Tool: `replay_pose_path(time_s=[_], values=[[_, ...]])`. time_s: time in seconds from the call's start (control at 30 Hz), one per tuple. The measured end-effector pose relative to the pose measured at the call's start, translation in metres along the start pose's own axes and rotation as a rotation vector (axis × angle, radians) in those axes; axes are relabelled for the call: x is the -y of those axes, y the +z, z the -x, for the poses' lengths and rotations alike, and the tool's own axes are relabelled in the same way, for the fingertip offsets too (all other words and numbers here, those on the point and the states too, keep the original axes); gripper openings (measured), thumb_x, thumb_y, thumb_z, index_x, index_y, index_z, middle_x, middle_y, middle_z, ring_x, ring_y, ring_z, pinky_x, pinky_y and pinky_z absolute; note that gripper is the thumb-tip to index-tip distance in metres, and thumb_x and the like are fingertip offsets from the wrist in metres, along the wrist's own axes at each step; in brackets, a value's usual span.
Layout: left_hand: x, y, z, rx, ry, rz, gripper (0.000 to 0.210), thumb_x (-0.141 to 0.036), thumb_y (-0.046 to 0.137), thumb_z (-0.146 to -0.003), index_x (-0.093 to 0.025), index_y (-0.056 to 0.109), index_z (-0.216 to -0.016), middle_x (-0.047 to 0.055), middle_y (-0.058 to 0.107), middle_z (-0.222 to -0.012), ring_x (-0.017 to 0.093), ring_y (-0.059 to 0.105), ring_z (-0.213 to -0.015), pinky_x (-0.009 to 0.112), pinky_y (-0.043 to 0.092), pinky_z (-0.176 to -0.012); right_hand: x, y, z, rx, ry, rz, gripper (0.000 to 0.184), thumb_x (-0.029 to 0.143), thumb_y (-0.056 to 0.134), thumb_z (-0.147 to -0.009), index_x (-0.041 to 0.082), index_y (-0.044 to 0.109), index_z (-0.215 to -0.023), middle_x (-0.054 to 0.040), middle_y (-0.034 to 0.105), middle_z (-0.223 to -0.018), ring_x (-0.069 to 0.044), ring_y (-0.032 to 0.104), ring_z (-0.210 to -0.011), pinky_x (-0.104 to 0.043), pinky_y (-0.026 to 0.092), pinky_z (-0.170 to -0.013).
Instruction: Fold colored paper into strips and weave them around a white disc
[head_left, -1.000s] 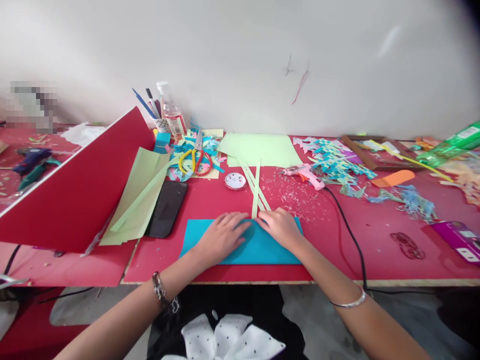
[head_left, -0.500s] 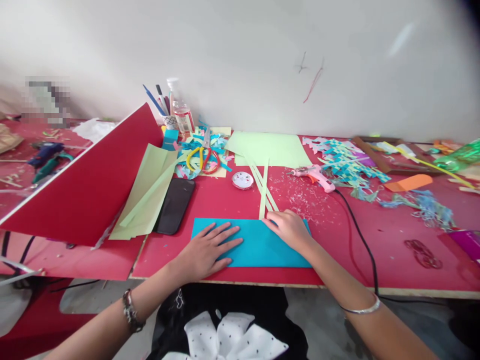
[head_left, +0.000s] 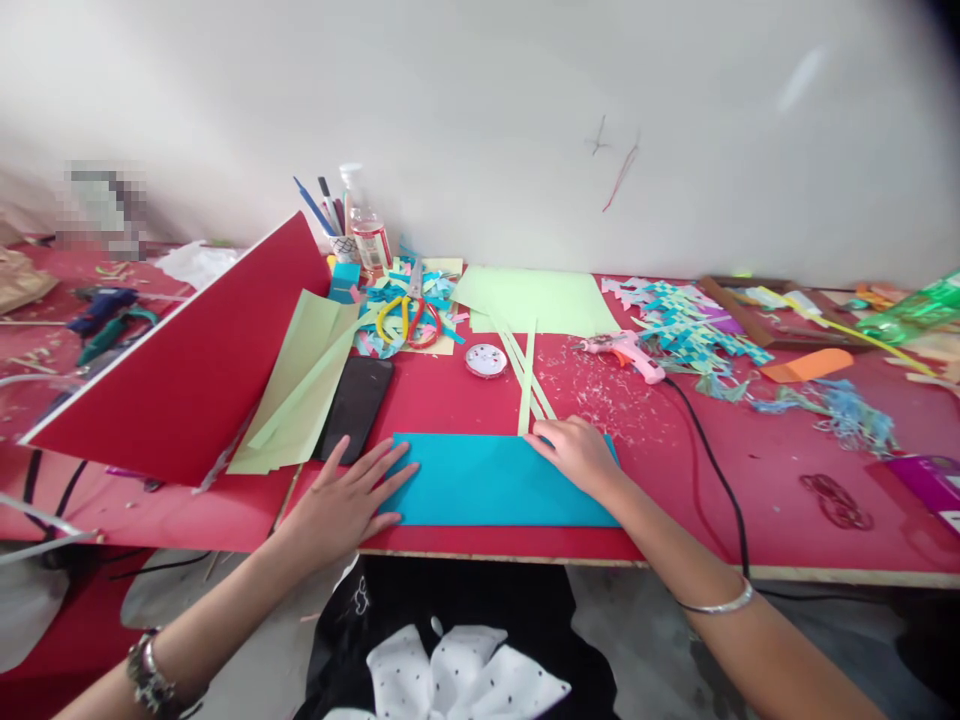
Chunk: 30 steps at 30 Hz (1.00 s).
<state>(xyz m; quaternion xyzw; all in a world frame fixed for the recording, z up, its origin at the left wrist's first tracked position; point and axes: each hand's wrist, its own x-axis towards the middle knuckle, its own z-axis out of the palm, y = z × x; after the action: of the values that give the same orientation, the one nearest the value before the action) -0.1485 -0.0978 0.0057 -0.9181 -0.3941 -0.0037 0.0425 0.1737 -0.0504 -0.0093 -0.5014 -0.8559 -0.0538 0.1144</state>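
Note:
A folded sheet of blue paper (head_left: pixel 495 480) lies flat near the table's front edge. At its left end is my left hand (head_left: pixel 341 505), open with fingers spread, the fingertips over the paper's left edge. My right hand (head_left: pixel 577 455) rests on the upper right part of the sheet, its fingers curled over the far edge and the thumb pointing left. Narrow pale green paper strips (head_left: pixel 527 375) run from the back toward that hand; whether the fingers touch them I cannot tell. A black phone (head_left: pixel 364 400) lies just beyond my left hand.
Scissors (head_left: pixel 409 315) lie on paper scraps at the back. Behind the strips are pale green sheets (head_left: pixel 540 300). A pink glue gun (head_left: pixel 626 352) trails a black cord on the right. A large red board (head_left: pixel 195 380) leans at the left, beside green paper (head_left: pixel 300 390).
My left hand has slid left, from the middle of the blue paper to its left edge. My right hand stays in place on the paper. The view has shifted slightly.

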Motion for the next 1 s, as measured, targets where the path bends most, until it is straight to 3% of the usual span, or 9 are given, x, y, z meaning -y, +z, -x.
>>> replay_pose_path(time_s=[0.1,0.2,0.33,0.4,0.5,0.7,0.83,0.9,1.0], values=[[0.001,-0.015,-0.005,0.058,0.163,0.052,0.046,-0.023,0.04,-0.083,-0.033,0.031,-0.127,-0.001,0.028,-0.138,0.02,0.024,-0.125,0.045,0.007,-0.103,0.001,0.0,0.0,-0.009,0.002,0.019,0.03,0.031,0.038,-0.086,0.017,0.056,-0.066,-0.0008,0.062,-0.06,-0.012,0.053,-0.055,-0.025,0.025,-0.059],[-0.007,-0.031,-0.023,0.151,0.318,0.152,0.042,-0.013,0.042,-0.078,-0.03,0.044,-0.117,-0.002,0.035,-0.134,0.017,0.032,-0.121,0.032,0.024,-0.099,0.002,-0.001,-0.001,-0.016,-0.012,0.045,0.03,0.03,0.038,-0.086,0.016,0.056,-0.067,-0.0012,0.063,-0.061,-0.012,0.054,-0.056,-0.026,0.025,-0.063],[-0.029,-0.032,-0.054,0.132,0.237,0.166,0.019,-0.02,0.039,-0.082,-0.021,0.056,-0.092,0.004,0.057,-0.096,0.017,0.052,-0.089,0.029,0.04,-0.078,0.003,-0.002,-0.002,-0.015,-0.014,0.057,0.03,0.03,0.037,-0.087,0.016,0.056,-0.068,-0.0017,0.063,-0.06,-0.012,0.053,-0.056,-0.026,0.024,-0.064],[-0.039,-0.024,-0.065,0.057,0.158,0.151,0.025,-0.031,0.04,-0.083,-0.021,0.053,-0.103,0.006,0.056,-0.095,0.02,0.051,-0.09,0.034,0.04,-0.079,0.003,-0.002,-0.001,-0.013,-0.013,0.049,0.03,0.03,0.038,-0.086,0.016,0.056,-0.068,-0.0017,0.063,-0.061,-0.012,0.053,-0.057,-0.026,0.024,-0.064],[-0.044,-0.012,-0.069,-0.012,0.192,0.225,0.041,-0.039,0.036,-0.084,-0.025,0.039,-0.123,0.008,0.045,-0.12,0.022,0.041,-0.11,0.038,0.032,-0.092,0.002,-0.002,-0.002,-0.009,-0.008,0.037,0.03,0.03,0.038,-0.086,0.016,0.056,-0.067,-0.0019,0.062,-0.061,-0.012,0.053,-0.058,-0.026,0.024,-0.064],[-0.039,-0.005,-0.066,0.037,0.205,0.295,0.053,-0.048,0.036,-0.081,-0.029,0.028,-0.13,0.005,0.028,-0.137,0.022,0.023,-0.125,0.044,0.014,-0.102,0.008,-0.013,-0.002,0.014,0.031,0.05,0.027,0.029,0.037,-0.086,0.016,0.06,-0.08,-0.0055,0.064,-0.076,-0.016,0.056,-0.072,-0.031,0.03,-0.075],[-0.04,-0.006,-0.067,0.059,0.177,0.295,0.054,-0.05,0.036,-0.08,-0.03,0.028,-0.129,0.004,0.027,-0.138,0.023,0.022,-0.126,0.047,0.015,-0.101,0.042,-0.036,0.022,-0.057,-0.028,0.065,0.039,0.033,0.039,-0.085,0.02,0.043,-0.121,-0.011,0.047,-0.123,-0.026,0.039,-0.113,-0.044,0.02,-0.094],[-0.041,-0.006,-0.067,0.066,0.174,0.289,0.054,-0.05,0.036,-0.08,-0.029,0.028,-0.129,0.004,0.027,-0.138,0.023,0.021,-0.126,0.048,0.015,-0.101,0.063,-0.043,0.039,0.035,-0.165,-0.041,0.044,0.041,0.037,-0.084,0.024,0.039,-0.125,-0.0067,0.04,-0.13,-0.024,0.033,-0.118,-0.044,0.019,-0.097],[-0.041,-0.008,-0.068,0.081,0.17,0.276,0.054,-0.051,0.035,-0.08,-0.029,0.028,-0.13,0.004,0.027,-0.138,0.023,0.02,-0.126,0.049,0.015,-0.1,0.083,-0.042,0.061,0.147,-0.217,-0.164,0.049,0.046,0.033,-0.084,0.024,0.033,-0.128,-0.0042,0.037,-0.133,-0.022,0.032,-0.121,-0.043,0.022,-0.098]])
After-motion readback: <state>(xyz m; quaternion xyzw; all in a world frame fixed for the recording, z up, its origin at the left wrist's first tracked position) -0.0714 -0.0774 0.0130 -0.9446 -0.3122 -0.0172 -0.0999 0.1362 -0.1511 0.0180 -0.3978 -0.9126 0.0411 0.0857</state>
